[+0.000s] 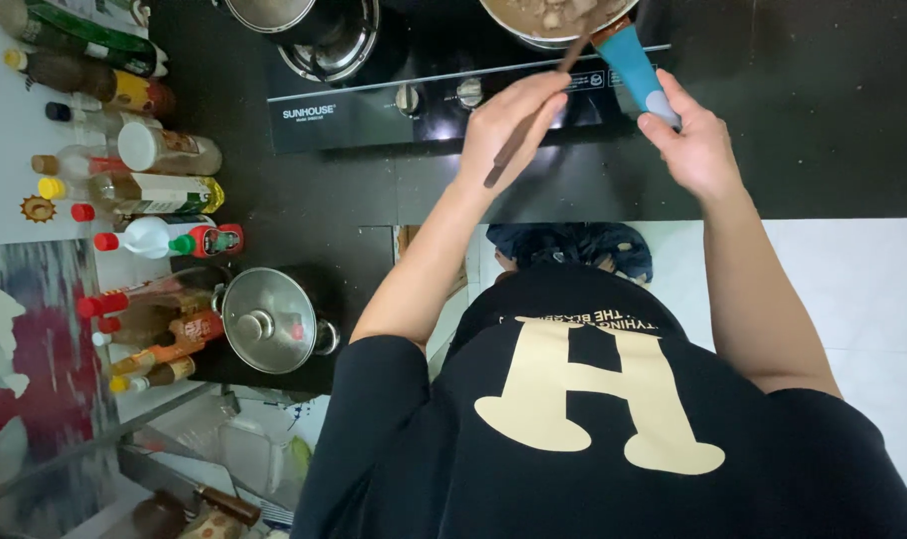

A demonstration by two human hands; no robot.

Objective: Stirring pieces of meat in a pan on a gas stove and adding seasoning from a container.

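1. Gas stove point(374, 115) — black glass top, set on a dark counter point(793, 110); two round knobs along its front edge. Everything below is placed against it.
2. Pan point(548, 20) — on the stove's right burner, cut off by the top of the view; brownish food with pale lumps inside.
3. Pan handle point(635, 70) — blue with a pale tip, reaching from the pan over the stove's front edge.
4. Right hand point(695, 145) — just past the stove's front right corner, fingers curled tight round the end of the pan handle.
5. Left hand point(508, 125) — over the stove's front edge, beside the knobs; fingers closed narrowly about brown chopsticks point(533, 120).
6. Chopsticks — slanting from the left hand up to the pan's rim (whether the tips touch the food I cannot tell).
7. Steel pot point(319, 35) — on the stove's left burner, only partly in view.
8. Lidded pot point(271, 319) — on the counter well in front of the stove's left end; steel lid with a knob.
9. Bottles point(134, 190) — sauces and oils with red, yellow and white caps, crowded left of the stove and down towards the lidded pot.
10. Black shirt point(593, 419) — large cream letter, worn by the person facing the stove.
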